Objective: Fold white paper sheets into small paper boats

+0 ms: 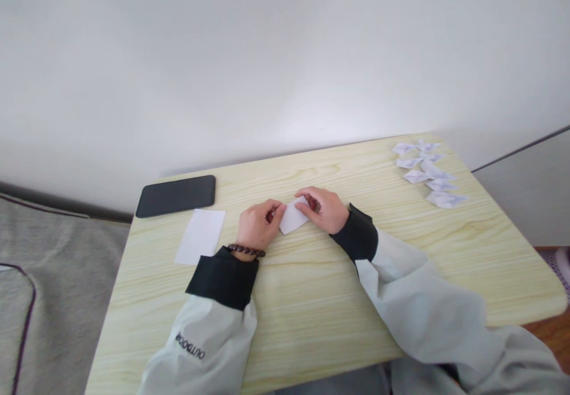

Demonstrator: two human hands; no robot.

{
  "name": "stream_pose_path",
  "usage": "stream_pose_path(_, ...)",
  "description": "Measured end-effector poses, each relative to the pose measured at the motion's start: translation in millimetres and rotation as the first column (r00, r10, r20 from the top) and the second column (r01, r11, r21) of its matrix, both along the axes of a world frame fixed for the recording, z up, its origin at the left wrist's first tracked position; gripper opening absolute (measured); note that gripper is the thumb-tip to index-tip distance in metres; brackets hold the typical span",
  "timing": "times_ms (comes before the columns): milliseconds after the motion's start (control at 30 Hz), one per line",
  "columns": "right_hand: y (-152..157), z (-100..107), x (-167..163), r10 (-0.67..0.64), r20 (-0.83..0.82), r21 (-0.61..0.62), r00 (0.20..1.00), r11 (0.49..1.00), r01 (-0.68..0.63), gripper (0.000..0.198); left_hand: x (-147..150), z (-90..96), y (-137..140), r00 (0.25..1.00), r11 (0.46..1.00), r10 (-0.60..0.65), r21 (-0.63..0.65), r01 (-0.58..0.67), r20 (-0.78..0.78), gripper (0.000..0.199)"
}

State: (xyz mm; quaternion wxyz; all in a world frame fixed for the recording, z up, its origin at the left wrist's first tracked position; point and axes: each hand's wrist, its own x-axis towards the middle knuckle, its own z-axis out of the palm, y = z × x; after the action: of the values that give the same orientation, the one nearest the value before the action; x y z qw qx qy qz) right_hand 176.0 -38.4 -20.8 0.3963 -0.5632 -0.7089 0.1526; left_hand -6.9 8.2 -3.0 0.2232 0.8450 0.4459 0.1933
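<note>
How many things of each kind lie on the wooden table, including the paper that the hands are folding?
Black phone: 1
Flat white paper sheets: 1
Paper piece being folded, held between left hand and right hand: 1
Small folded paper figures at the far right corner: about 8; they overlap, so the count is not exact
Total: about 11 things on the table

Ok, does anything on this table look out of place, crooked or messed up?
Nothing stands out. Both hands, left and right, pinch a small folded paper on the table. A flat sheet and a phone lie left; folded paper pieces sit loosely clustered at the far right corner.
</note>
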Motion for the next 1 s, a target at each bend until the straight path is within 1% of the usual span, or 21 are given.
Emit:
stream_pose_path(100,0.3,-1.1,-0.1,-0.023,-0.026,0.012,0.999,1.0,0.023,0.023,-0.1,-0.1,0.1,1.0,1.0,0.004,-0.025,-0.004,0.023,0.028)
stream_pose_path(167,0.7,-0.7,-0.2,-0.031,-0.028,0.016,0.999,0.999,0.031,0.021,-0.4,0.0,-0.1,0.999,1.0,0.003,-0.014,-0.002,0.048,0.026)
stream_pose_path(233,1.1,-0.2,-0.5,-0.04,-0.02,0.013,0.999,0.999,0.04,0.018,-0.4,-0.1,0.2,0.997,0.999,-0.023,0.044,0.019,0.075,0.024)
stream_pose_path(367,1.5,-2.1,-1.0,-0.063,-0.022,-0.008,0.998,0.998,0.063,0.017,-0.4,-2.0,2.2,0.987,0.975,-0.134,0.189,0.114,0.094,0.015)
stream_pose_path(467,1.1,-4.2,-1.4,-0.092,-0.016,-0.009,0.996,0.996,0.092,0.019,-1.0,-4.6,3.1,0.986,0.966,-0.14,0.232,0.117,0.088,0.023)
stream_pose_path(533,0.4,-3.8,-1.2,-0.1,0.01,0.014,0.995,0.995,0.099,0.015,-1.5,-6.1,3.0,0.987,0.962,-0.147,0.242,0.127,0.065,0.021)
stream_pose_path(567,0.0,-3.1,-0.7,-0.086,0.025,0.029,0.996,0.996,0.085,0.013,-1.7,-6.7,2.9,0.987,0.959,-0.151,0.249,0.134,0.052,0.019)
stream_pose_path(633,-0.6,-1.3,1.5,-0.018,0.052,0.064,0.998,0.998,0.015,0.013,-2.0,-7.7,2.6,0.987,0.954,-0.156,0.264,0.142,0.032,0.016)
stream_pose_path(733,-0.8,-0.9,7.1,0.116,0.101,0.124,0.988,0.984,-0.129,0.019,-2.2,-7.9,2.2,0.988,0.946,-0.153,0.293,0.139,0.025,0.016)
stream_pose_path(800,-0.6,-2.9,11.4,0.164,0.139,0.147,0.977,0.972,-0.185,0.023,-2.6,-7.0,1.7,0.987,0.941,-0.159,0.306,0.145,0.02,0.016)
stream_pose_path(900,-0.7,-6.7,16.1,0.196,0.178,0.166,0.964,0.96,-0.226,0.024,-3.8,-5.0,0.6,0.983,0.933,-0.184,0.314,0.176,-0.005,0.018)
stream_pose_path(1000,-1.6,-7.7,18.1,0.178,0.179,0.185,0.968,0.96,-0.211,0.021,-5.2,-4.1,0.2,0.98,0.928,-0.198,0.317,0.197,-0.031,0.019)
